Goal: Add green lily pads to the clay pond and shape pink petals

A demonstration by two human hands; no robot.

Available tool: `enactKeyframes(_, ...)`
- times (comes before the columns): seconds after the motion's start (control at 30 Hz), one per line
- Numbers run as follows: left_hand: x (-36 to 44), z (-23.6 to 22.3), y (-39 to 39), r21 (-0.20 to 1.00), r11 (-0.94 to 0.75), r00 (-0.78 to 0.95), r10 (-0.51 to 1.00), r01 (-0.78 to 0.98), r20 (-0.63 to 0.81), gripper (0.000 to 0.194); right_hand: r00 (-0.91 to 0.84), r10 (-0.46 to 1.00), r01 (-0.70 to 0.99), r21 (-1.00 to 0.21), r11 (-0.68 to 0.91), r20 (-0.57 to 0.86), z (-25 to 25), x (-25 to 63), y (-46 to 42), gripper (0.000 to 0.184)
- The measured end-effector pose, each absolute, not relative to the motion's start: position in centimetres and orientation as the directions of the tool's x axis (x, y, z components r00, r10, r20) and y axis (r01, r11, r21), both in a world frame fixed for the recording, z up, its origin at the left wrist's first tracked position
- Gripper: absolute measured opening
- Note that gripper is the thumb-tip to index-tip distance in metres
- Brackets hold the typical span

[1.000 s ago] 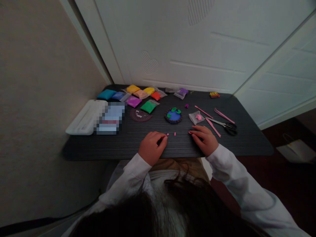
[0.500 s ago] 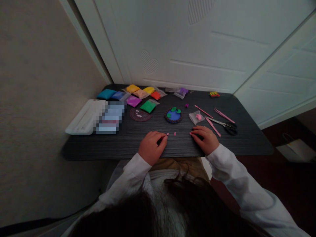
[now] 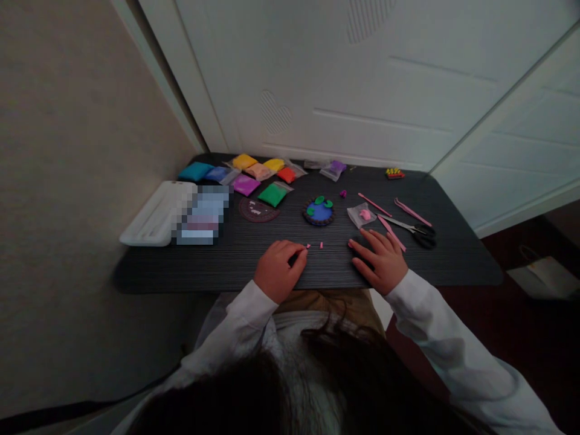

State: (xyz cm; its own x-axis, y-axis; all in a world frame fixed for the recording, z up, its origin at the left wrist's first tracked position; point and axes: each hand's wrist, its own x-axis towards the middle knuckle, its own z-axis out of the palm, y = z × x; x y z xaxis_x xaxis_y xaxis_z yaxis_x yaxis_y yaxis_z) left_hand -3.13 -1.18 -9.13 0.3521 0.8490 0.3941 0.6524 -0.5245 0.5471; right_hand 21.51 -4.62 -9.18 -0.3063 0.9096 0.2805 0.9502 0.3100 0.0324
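My left hand (image 3: 281,270) rests at the table's near edge, thumb and forefinger pinched on a tiny piece of pink clay (image 3: 309,246). Just to its right a short pink clay strip (image 3: 321,245) lies on the dark table. With fingers spread, my right hand (image 3: 381,260) is open, and its index fingertip touches a small pink clay lump (image 3: 350,243). Beyond both hands sits a round clay pond (image 3: 319,211), blue inside a brown beaded rim, with green pads on it. Pink clay in a clear bag (image 3: 361,214) lies beyond my right hand.
Scissors (image 3: 414,228), pink tweezers (image 3: 412,211) and pink sticks (image 3: 392,233) lie at the right. Coloured clay packets (image 3: 273,193) line the back left, near a protractor (image 3: 259,210). A white case (image 3: 156,214) and a blurred-out screen (image 3: 203,217) are at the far left.
My right hand has opened, its fingers spreading and its thumb drawing away from the pink lump, while the hand shifted slightly right. My left hand has stayed nearly still.
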Motion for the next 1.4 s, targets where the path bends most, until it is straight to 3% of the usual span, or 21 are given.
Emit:
enactKeyframes(0.27, -3.1, -9.1, -1.2, 0.540, -0.526, 0.360, 0.848, 0.657, 0.389, 0.018, -0.307, 0.910, 0.949, 0.018, 0.315, 0.278, -9.3, 21.5, -4.5, 0.040)
enactKeyframes(0.67, -2.9, -9.5, -0.5, 0.495, -0.469, 0.323, 0.877, 0.731, 0.354, 0.022, -0.134, 0.860, 0.908, -0.287, 0.306, 0.493, -9.8, 21.4, -3.7, 0.030)
enactKeyframes(1.03, -2.1, -9.1, 0.3, 0.397, -0.466, 0.380, 0.882, 0.791, 0.279, 0.023, -0.274, 0.867, 0.917, -0.160, 0.366, 0.417, -9.2, 15.1, -1.7, 0.028)
enactKeyframes(1.4, -2.7, -9.3, 0.3, 0.604, -0.451, 0.327, 0.892, 0.657, 0.312, 0.019, -0.262, 0.850, 0.897, -0.208, 0.389, 0.458, -9.1, 14.9, -1.2, 0.013)
